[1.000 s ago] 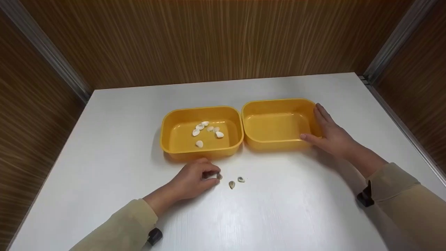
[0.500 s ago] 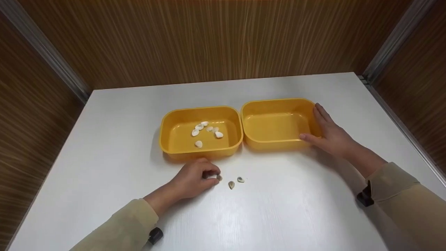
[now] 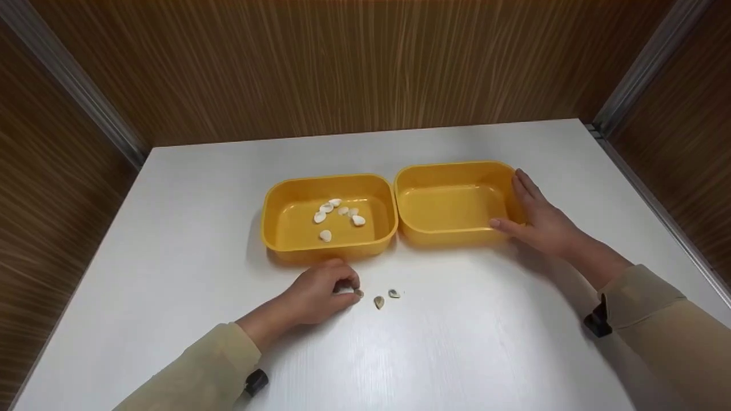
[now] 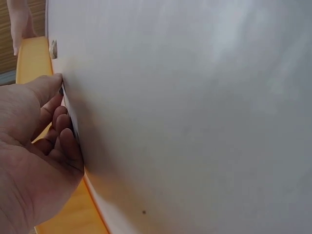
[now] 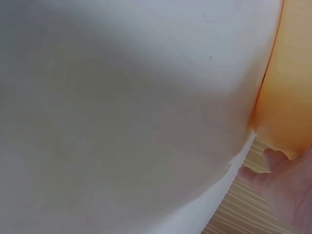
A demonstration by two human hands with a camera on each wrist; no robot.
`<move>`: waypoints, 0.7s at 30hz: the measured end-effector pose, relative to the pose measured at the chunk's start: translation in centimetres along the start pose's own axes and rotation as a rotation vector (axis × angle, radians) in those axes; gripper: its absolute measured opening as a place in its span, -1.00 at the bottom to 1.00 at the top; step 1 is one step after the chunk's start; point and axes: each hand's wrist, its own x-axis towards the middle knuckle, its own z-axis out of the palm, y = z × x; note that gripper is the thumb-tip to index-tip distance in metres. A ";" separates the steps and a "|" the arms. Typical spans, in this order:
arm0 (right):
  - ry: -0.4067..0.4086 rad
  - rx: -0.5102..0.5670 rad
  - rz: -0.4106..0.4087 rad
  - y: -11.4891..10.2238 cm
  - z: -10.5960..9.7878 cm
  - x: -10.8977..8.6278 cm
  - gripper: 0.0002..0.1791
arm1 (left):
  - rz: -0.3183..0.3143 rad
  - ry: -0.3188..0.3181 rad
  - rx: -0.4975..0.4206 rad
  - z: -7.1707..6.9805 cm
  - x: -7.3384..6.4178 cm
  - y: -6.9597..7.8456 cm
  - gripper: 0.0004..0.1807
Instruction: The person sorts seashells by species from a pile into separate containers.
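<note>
In the head view my left hand [image 3: 320, 291] rests low on the white table in front of the left yellow bin, pinching a small dark shell [image 3: 358, 293] between thumb and fingertips. To its right lie two more greyish-brown shells, a pointed one [image 3: 379, 302] and another [image 3: 394, 293] slightly farther back. Several white shells [image 3: 325, 236] are scattered inside the left yellow bin [image 3: 274, 245]. My right hand [image 3: 545, 225] lies against the right end of the other yellow bin [image 3: 451, 233], its fingers straight along the side and its thumb at the front rim.
Both bins stand side by side, their adjoining ends close together. A wood-grain panel [image 3: 365, 68] rises behind the white table [image 3: 457, 354], with similar panels at left and right. A dark band [image 3: 256, 382] shows beneath the left sleeve.
The small shell at my left fingertips has shifted slightly toward me, and the fingers have drawn closer round it. My right hand stays at the bin.
</note>
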 end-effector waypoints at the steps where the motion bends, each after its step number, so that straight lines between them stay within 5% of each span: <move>1: 0.001 0.000 0.001 0.0 0.0 0.0 0.21 | -0.006 -0.006 0.002 -0.1 0.0 0.1 -0.92; 11: -0.005 0.000 0.002 -0.1 0.0 0.0 0.21 | -0.024 -0.041 0.008 -0.2 0.0 0.3 -0.89; 21: -0.005 0.006 0.014 0.1 -0.1 0.1 0.22 | -0.062 -0.037 -0.103 -0.9 0.0 0.1 -0.86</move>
